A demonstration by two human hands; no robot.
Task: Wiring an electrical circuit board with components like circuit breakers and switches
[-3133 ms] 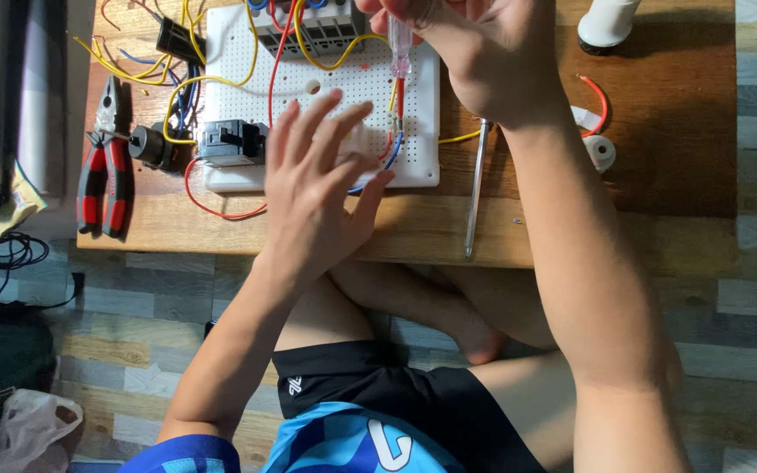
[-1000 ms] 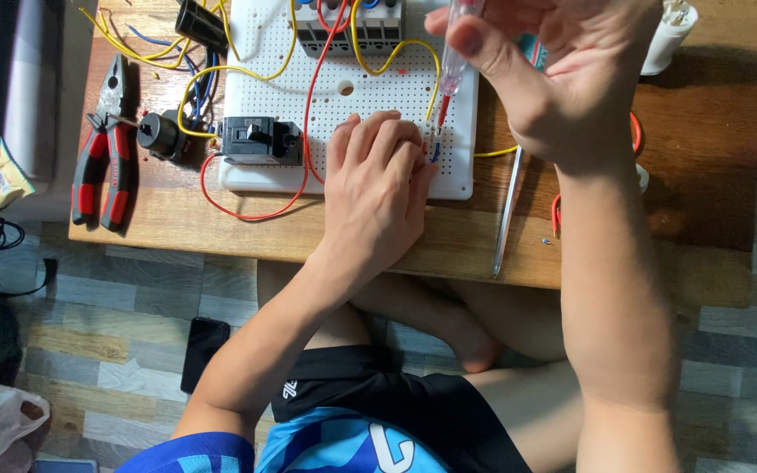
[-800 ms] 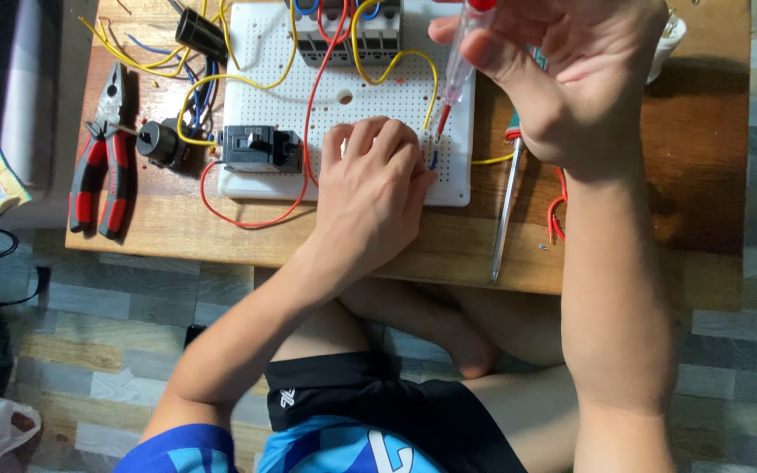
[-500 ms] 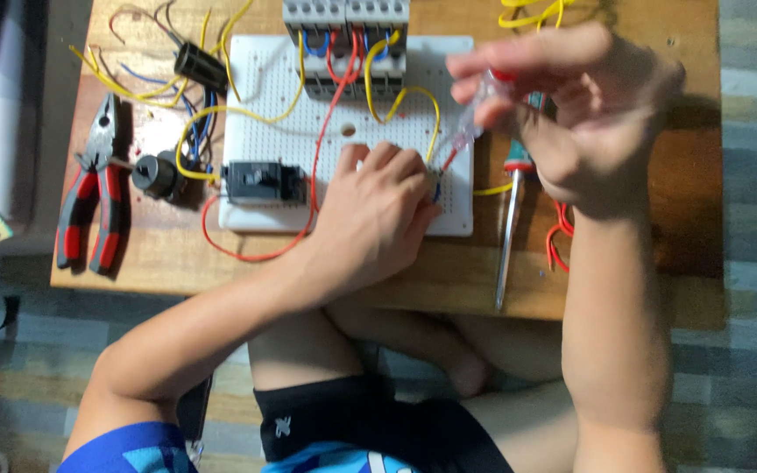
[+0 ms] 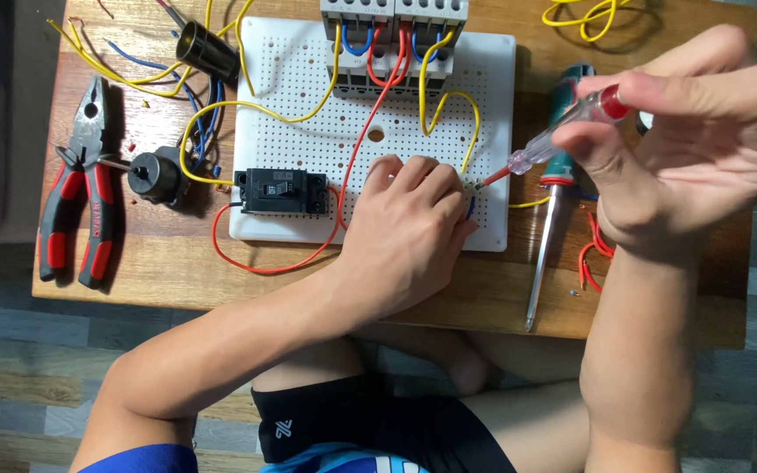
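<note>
Tester screwdriver (image 5: 562, 131) with a clear barrel and red cap sits pinched in the right hand (image 5: 694, 140), thumb and fingers closed around its upper end. Its long axis slants from the right edge of the tabletop (image 5: 168, 271) down toward the middle, tip lowest, and that tip meets the white pegboard (image 5: 308, 114) just beside the left hand's (image 5: 405, 236) fingertips. The left hand lies palm down on the pegboard's near right part, fingers curled and pressed together over something small; what lies under them is hidden.

On the pegboard, a black switch box (image 5: 280, 191) sits near its near left corner, and grey terminal blocks (image 5: 394, 35) stand at its far edge, cut off by the top of the view. Yellow wire (image 5: 247, 103), a red wire (image 5: 265, 267) and short blue loops run between them.

A second screwdriver (image 5: 547, 236) with a green handle lies on the tabletop right of the pegboard, shaft pointing to the near edge. Small red wire scraps (image 5: 590, 254) lie beside it. Toward the left edge lie red-handled pliers (image 5: 76, 201), jaws pointing to the far edge, with a round black part (image 5: 155, 175) next to them and a black cylinder (image 5: 208, 52) near the far left corner.

The tabletop is brown wood, low over a floor of grey and tan planks (image 5: 10, 377). The person's crossed legs and dark shorts (image 5: 378, 429) show beneath its near edge.
</note>
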